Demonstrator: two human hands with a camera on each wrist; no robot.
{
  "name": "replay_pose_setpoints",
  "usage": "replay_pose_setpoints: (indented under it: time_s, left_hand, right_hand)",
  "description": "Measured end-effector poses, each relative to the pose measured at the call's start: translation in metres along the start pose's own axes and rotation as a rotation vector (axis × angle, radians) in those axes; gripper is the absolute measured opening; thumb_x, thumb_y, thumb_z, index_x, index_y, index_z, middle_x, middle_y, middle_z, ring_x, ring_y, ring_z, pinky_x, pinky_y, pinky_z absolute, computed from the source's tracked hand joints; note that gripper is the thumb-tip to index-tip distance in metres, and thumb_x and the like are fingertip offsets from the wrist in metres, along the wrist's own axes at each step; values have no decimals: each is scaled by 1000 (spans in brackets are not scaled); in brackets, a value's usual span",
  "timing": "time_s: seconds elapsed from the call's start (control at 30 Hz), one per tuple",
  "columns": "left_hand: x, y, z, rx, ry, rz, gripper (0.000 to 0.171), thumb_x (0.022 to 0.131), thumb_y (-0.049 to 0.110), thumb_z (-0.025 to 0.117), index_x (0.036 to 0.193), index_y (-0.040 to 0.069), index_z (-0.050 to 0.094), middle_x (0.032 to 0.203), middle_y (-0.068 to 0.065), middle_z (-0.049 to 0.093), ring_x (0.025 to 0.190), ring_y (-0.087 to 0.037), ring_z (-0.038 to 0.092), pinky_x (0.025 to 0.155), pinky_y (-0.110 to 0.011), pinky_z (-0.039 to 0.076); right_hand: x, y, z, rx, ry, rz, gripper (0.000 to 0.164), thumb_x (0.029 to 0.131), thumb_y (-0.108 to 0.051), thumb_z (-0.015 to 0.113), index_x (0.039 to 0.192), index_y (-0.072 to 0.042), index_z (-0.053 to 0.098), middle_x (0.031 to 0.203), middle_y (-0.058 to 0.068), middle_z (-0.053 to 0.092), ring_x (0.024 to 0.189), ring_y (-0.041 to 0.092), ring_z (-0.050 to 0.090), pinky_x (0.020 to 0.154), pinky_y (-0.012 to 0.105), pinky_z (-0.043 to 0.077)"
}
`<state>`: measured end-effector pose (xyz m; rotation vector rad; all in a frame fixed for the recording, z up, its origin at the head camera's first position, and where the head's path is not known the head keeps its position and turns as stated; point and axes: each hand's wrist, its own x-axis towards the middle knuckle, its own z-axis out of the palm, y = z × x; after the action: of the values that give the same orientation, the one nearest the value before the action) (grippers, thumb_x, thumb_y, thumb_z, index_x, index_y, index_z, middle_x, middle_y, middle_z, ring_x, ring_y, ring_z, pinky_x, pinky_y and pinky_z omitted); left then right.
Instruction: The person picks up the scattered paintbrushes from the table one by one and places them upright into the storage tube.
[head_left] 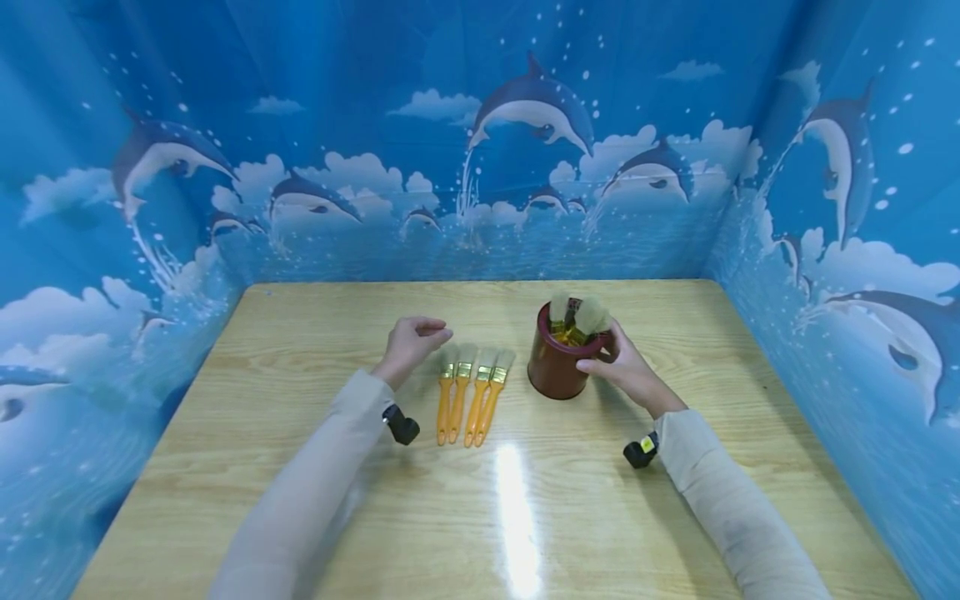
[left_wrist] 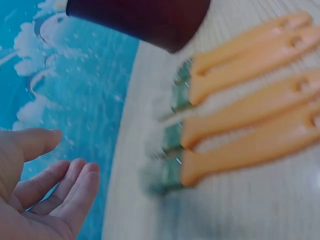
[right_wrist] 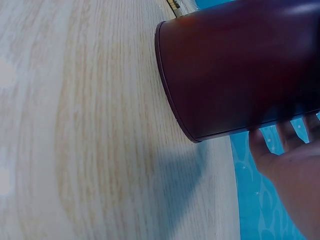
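In the head view, a brown cylindrical pot (head_left: 555, 367) with a darker rim stands on the right half of the table. Several paintbrushes (head_left: 588, 315) poke out of it, pale bristles upward. My right hand (head_left: 630, 375) holds the pot's right side, thumb toward the front and the other fingers partly hidden behind it. Several flat paintbrushes (head_left: 480, 400) with orange handles lie in a row left of the pot, bristles away from me. Just beyond their left end, my left hand (head_left: 412, 346) hovers with loosely bent fingers and nothing in it, as the left wrist view (left_wrist: 55, 195) confirms.
The light wooden table (head_left: 300, 492) ends at a blue dolphin-print curtain (head_left: 420, 217) along the back and both sides. A small black camera (head_left: 401, 425) sits on the left wrist and another camera (head_left: 641, 452) on the right. Light glares off the table's front middle.
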<state>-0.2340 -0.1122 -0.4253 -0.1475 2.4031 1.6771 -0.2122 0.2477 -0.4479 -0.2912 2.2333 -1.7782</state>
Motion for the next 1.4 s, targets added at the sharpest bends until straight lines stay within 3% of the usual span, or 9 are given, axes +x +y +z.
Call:
replay_pose_setpoints:
  time_s: [0.23,0.53,0.7,1.0,1.4]
  left_hand:
    - [-2,-21,-5,108,2,-92,38,92,23,66,123,2,61,121,-17,62,109,-29,60,92,-39,51]
    - [-2,-37,0,161,1,-116,39,84,18,74,115,-2,65,108,-18,66,88,-23,66,79,-33,54]
    - [-1,-40,7,186,28,-121,37,77,16,80,106,-2,68,105,-17,66,88,-23,63,77,-32,52]
    - [4,-39,18,344,95,-95,30,73,20,84,92,2,71,97,-13,68,75,-18,58,60,-25,47]
    - [6,-35,18,369,56,-130,24,72,21,85,81,4,71,83,-8,68,68,-15,57,56,-22,45]
  right_hand:
    - [1,1,-1,-7,4,16,95,88,-28,70,154,-32,2,159,8,11,144,38,15,113,56,22]
    - [2,3,0,-8,3,29,96,89,-28,70,154,-33,0,160,7,9,144,37,14,114,55,21]
    - [1,3,0,-11,7,37,96,89,-29,70,154,-33,0,160,6,10,145,37,15,114,55,22]
    - [1,2,0,-7,12,35,96,88,-28,70,154,-32,1,159,8,11,144,37,16,113,54,23]
    - [2,2,0,-7,12,26,95,89,-27,70,154,-34,1,159,6,11,144,36,16,113,54,23]
